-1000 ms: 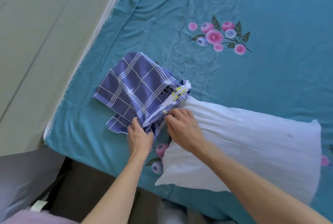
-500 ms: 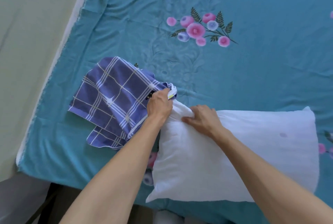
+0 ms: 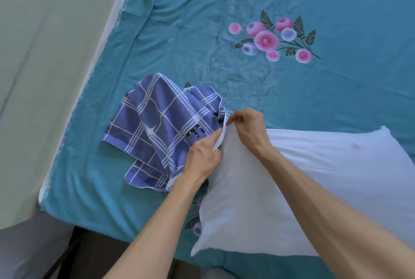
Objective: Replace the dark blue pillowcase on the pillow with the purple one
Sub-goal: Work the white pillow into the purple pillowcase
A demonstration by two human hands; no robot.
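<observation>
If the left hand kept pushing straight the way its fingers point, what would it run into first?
Probably the right hand, just past the purple pillowcase edge the left hand pinches at the pillow corner; depth is uncertain.

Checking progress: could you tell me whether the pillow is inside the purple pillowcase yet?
Not yet: pillow lies bare white; the pillowcase sits bunched at its corner.

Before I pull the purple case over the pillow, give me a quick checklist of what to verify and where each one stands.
1. Pillow bare, old case off: ok.
2. Left hand grips the purple case hem: ok.
3. Right hand pinches the hem at the pillow corner: ok.
4. Corner inside the opening: cannot tell, hands cover it.
5. Case spread flat for sliding: not ok, bunched and folded on the sheet.
6. Pillow fully on the bed: not ok, near corner overhangs the edge.
</observation>
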